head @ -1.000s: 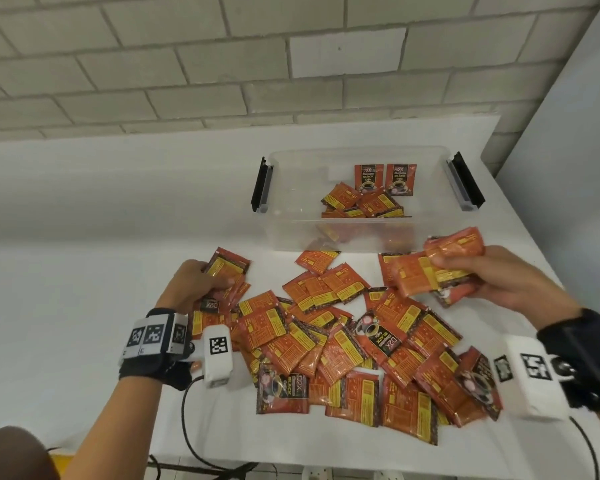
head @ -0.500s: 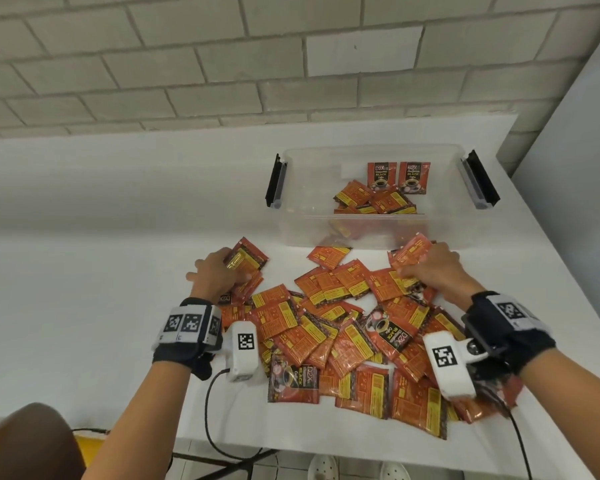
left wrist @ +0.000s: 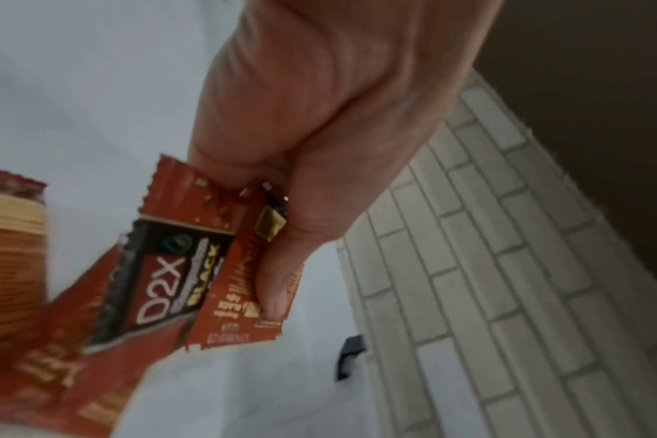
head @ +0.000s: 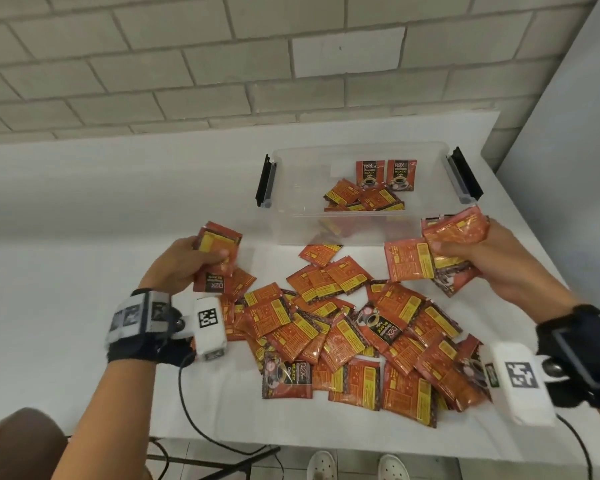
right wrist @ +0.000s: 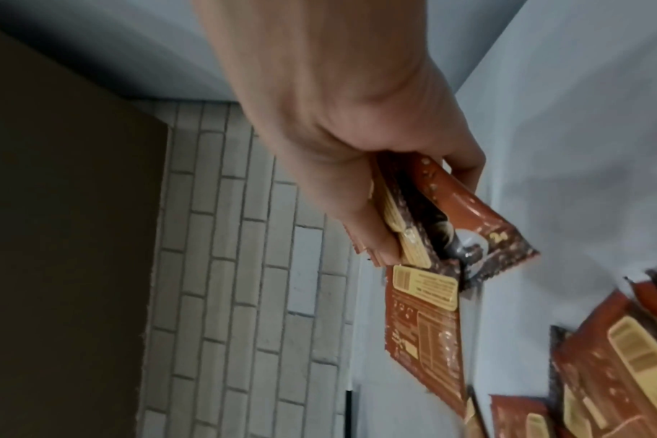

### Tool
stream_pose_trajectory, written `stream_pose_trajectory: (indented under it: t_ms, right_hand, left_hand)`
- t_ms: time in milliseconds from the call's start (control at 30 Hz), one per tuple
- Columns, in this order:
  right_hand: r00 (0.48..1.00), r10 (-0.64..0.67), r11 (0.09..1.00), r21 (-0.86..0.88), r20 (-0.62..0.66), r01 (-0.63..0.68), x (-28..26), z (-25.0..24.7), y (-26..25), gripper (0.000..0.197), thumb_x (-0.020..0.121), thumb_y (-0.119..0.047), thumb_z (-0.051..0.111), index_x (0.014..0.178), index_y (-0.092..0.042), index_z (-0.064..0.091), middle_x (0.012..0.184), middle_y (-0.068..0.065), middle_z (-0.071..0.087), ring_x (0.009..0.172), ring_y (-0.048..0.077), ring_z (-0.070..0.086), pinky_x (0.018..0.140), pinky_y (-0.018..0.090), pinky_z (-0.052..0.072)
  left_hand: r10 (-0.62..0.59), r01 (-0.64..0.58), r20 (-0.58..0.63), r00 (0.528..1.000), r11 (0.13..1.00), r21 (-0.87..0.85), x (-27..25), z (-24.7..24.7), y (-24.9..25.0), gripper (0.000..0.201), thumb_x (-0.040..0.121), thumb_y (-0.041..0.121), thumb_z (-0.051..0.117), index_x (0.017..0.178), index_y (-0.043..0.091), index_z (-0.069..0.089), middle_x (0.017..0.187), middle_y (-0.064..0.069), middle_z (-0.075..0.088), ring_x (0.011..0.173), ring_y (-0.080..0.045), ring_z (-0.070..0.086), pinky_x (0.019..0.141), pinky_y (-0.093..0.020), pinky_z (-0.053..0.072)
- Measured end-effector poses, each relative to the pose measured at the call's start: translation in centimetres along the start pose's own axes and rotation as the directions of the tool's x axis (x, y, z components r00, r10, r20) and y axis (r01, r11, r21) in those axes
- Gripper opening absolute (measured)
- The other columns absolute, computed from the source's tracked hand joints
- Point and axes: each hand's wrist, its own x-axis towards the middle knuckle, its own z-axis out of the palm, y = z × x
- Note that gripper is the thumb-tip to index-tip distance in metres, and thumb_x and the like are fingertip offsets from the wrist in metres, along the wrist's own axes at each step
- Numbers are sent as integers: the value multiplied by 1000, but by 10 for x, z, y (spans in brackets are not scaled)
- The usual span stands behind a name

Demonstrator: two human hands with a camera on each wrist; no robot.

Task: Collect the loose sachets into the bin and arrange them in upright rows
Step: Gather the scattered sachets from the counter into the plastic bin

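Note:
A heap of orange and brown coffee sachets lies on the white table, in front of a clear plastic bin with black latches. Inside the bin, two sachets stand upright against the far wall, and several more lie loose in front of them. My left hand is raised at the heap's left edge and grips a small stack of sachets. At the bin's near right corner my right hand holds a fanned bunch of sachets.
A brick wall runs behind the table, and a grey panel stands at the right. A black cable trails off the table's front edge. White shoes show on the floor below.
Both hands came up off the heap with sachets in them. The right hand moved right and up toward the bin's near right corner, and the left lifted its stack.

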Motion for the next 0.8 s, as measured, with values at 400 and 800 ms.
stream_pose_trajectory:
  t_ms: [400,800]
  right_hand:
    - [966,111,879,-476,235,15,-20,32,45,46,72,-20,82,108,-16,53,99,4,66,85,16,65,67,23,51]
    - [986,13,964,-264,166,32,-7,22,10,47,72,-6,79,110,-17,54,100,5,68,95,24,65,88,42,52]
  left_hand:
    - [-11,44,-162,987,979,201,-41,-4,-91,37,72,12,82,104,20,66,96,-8,73,86,-30,69,87,-50,53]
    - [14,-18,-157,987,999,-28,-48,1,-48,23,76,8,76,96,15,67,83,-7,75,74,-26,72,71,-40,56]
